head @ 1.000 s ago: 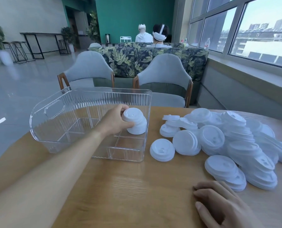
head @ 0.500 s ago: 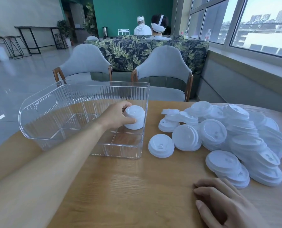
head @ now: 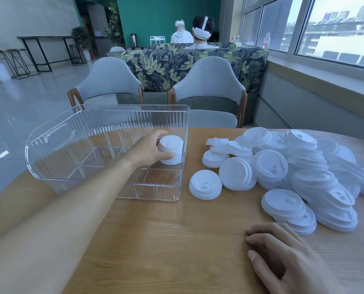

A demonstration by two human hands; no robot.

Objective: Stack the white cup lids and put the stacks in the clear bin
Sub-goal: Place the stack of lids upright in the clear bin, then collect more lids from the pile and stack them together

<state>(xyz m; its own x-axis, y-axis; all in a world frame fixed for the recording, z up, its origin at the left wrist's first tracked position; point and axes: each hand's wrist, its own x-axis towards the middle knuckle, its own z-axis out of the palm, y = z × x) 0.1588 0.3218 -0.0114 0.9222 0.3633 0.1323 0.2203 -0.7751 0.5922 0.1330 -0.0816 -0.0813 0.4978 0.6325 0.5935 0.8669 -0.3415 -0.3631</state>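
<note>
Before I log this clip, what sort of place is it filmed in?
Probably a cafe or office lounge, not a home. A round wooden table stands by large city-view windows, with grey upholstered chairs, a leaf-print sofa and bar stools on an open polished floor. The heap of cup lids fits a cafe.

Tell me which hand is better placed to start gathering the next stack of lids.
Probably the right hand: it rests open on the table beside the loose lid pile. The left hand is inside the clear bin, gripping the lid stack.
</note>
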